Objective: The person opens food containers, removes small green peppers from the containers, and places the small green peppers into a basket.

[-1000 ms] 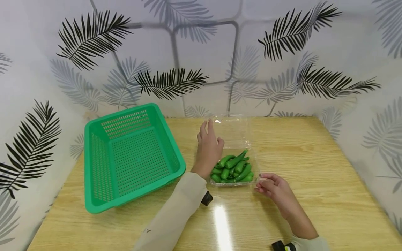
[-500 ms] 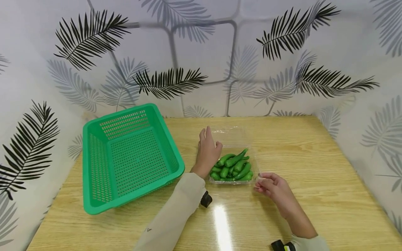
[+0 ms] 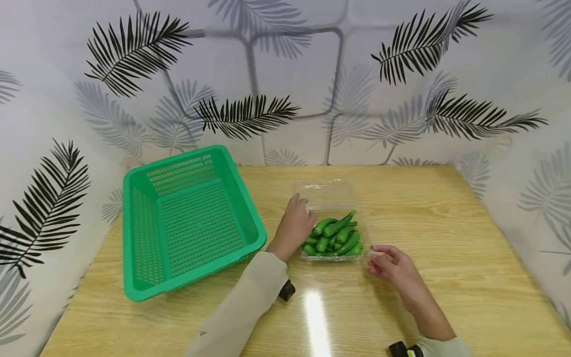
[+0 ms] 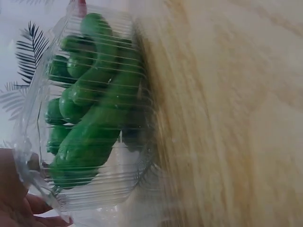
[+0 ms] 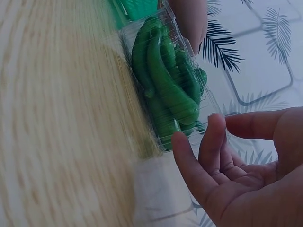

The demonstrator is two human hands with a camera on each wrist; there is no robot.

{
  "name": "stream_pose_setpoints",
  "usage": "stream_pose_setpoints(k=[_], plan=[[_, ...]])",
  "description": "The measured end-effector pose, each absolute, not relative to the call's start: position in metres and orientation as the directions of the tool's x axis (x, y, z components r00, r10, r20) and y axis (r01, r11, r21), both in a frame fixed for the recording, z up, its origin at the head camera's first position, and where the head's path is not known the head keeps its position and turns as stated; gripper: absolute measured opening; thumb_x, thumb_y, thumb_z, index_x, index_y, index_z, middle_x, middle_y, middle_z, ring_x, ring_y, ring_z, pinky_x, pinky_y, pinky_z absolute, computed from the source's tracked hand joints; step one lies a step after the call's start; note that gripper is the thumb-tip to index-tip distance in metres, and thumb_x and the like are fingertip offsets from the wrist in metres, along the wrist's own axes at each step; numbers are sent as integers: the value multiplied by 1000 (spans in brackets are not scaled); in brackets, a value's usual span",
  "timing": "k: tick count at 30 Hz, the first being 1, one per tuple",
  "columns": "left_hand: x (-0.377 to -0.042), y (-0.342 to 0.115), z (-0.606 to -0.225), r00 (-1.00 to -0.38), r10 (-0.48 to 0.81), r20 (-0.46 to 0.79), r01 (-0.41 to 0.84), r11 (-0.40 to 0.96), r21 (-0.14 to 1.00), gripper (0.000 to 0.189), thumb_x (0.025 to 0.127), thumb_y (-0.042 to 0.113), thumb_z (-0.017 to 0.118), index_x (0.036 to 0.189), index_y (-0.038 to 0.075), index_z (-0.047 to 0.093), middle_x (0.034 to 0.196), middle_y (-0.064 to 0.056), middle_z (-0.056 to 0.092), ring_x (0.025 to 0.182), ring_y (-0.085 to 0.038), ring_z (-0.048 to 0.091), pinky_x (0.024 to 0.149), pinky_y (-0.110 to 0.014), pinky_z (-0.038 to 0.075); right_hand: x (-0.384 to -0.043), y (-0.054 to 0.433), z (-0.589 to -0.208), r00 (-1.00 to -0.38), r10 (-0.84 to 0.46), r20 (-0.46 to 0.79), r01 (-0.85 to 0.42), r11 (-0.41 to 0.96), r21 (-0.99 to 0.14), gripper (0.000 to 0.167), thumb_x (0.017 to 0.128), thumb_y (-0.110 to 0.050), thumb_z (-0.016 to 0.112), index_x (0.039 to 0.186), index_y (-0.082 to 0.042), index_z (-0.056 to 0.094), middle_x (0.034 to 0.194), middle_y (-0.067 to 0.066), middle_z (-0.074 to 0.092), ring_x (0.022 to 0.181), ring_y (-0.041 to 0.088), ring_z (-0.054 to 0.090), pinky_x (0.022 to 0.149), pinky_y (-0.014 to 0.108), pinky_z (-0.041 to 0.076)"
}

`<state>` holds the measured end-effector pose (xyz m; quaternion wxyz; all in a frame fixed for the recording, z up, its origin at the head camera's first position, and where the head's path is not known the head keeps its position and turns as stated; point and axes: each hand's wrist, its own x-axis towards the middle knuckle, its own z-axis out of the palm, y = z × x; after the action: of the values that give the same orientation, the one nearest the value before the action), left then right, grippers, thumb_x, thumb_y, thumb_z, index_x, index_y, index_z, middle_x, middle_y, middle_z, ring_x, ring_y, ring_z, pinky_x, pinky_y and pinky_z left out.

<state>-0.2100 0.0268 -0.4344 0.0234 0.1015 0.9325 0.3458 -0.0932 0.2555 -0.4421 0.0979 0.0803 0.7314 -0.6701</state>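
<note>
Several green peppers (image 3: 332,235) lie piled in a clear plastic clamshell box (image 3: 330,258) on the wooden table. Its see-through lid (image 3: 327,194) is folded back, away from the person. At the box's left rim, my left hand (image 3: 293,225) holds on with bent fingers, and the left wrist view catches only part of that hand (image 4: 19,203) beside the rim. My right hand (image 3: 397,267) pinches the front right corner between thumb and forefinger. In the right wrist view its fingers (image 5: 215,142) are right at the corner, overlapping the box there.
A green perforated plastic basket (image 3: 200,223) with nothing in it stands to the left, close to the left forearm. Behind the wooden table (image 3: 446,223) rises a wall (image 3: 294,59) covered in a leaf pattern.
The lid has tilted down and back from a more raised position. My left hand has drawn slightly nearer along the left rim, its fingers more bent. The right hand stays at its corner.
</note>
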Motion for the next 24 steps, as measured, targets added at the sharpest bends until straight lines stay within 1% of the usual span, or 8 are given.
stream_pose_setpoints(k=[4,8,10,12,15,17,19,24], plan=[[-197,22,-429,-970,241,32,213,775,595,38,99,20,38,126,-3,52,143,-17,34,133,-28,31,99,-39,38,-93,254,-443,-974,16,-225,224,178,-958,43,96,-18,52,128,9,42,95,15,62,82,15,61,77,29,52],[-181,18,-422,-953,290,85,291,805,517,31,99,18,40,114,-1,59,137,-18,42,127,-29,39,91,-36,45,-92,251,-442,-983,39,-181,184,323,-928,51,95,-29,52,133,3,42,104,19,59,89,23,61,76,30,52],[-171,15,-418,-939,318,131,340,804,487,25,97,17,43,105,1,62,126,-16,52,114,-26,51,81,-31,49,-91,250,-441,-988,51,-144,152,412,-898,55,95,-35,51,135,1,40,112,20,55,97,28,58,76,33,52],[-161,11,-412,-920,345,185,391,798,459,23,96,15,46,103,1,63,114,-13,58,100,-22,57,74,-27,50,-91,249,-437,-994,64,-83,104,508,-855,57,95,-38,49,137,-1,40,119,20,51,104,32,54,80,38,50],[-148,7,-402,-880,391,271,473,779,412,20,94,14,48,100,3,64,101,-8,62,82,-18,58,67,-23,48,-89,247,-430,-996,78,47,11,612,-791,54,96,-38,48,136,-1,42,125,19,49,110,35,50,83,46,47],[-141,4,-395,-852,416,318,516,774,368,21,94,14,49,104,4,65,101,-7,63,84,-18,59,69,-22,49,-88,245,-426,-989,69,128,-51,659,-751,50,96,-34,49,133,-1,45,125,19,49,109,36,50,85,50,45],[-134,1,-388,-825,431,366,546,775,318,21,94,15,50,104,5,66,101,-5,63,85,-18,60,71,-22,49,-87,242,-420,-979,42,199,-116,688,-716,46,95,-30,52,130,0,48,122,18,51,107,35,51,85,50,45],[-119,-15,-369,-765,412,495,574,784,235,18,90,15,55,100,10,69,99,-2,65,84,-17,60,72,-24,49,-92,232,-406,-943,-86,321,-271,758,-594,39,91,-16,60,126,-1,53,117,15,55,102,32,52,82,48,45]])
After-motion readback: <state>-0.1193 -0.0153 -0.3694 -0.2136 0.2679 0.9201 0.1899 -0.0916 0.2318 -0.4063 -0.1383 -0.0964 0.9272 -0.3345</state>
